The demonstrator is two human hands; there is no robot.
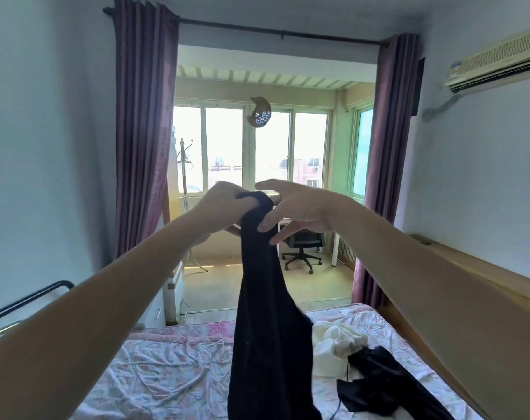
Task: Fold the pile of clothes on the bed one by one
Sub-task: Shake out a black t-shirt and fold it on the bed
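Two bare arms reach out over the bed point(154, 368). Left hand point(224, 204) grips the top of a long dark garment point(266, 313) hanging down. Right hand point(300, 207) is open, fingers touching it. More clothes point(363, 365) lie on the bed.

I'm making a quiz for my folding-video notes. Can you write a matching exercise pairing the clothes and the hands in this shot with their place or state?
Things:
1. dark garment
2. cream garment
3. black drawstring garment
4. right hand

States:
A. crumpled on the bed, behind the black one
B. fingers spread, touching the fabric's top
C. hanging lengthwise from the left hand
D. lying nearest on the bed, cord trailing

Pairs: 1-C, 2-A, 3-D, 4-B
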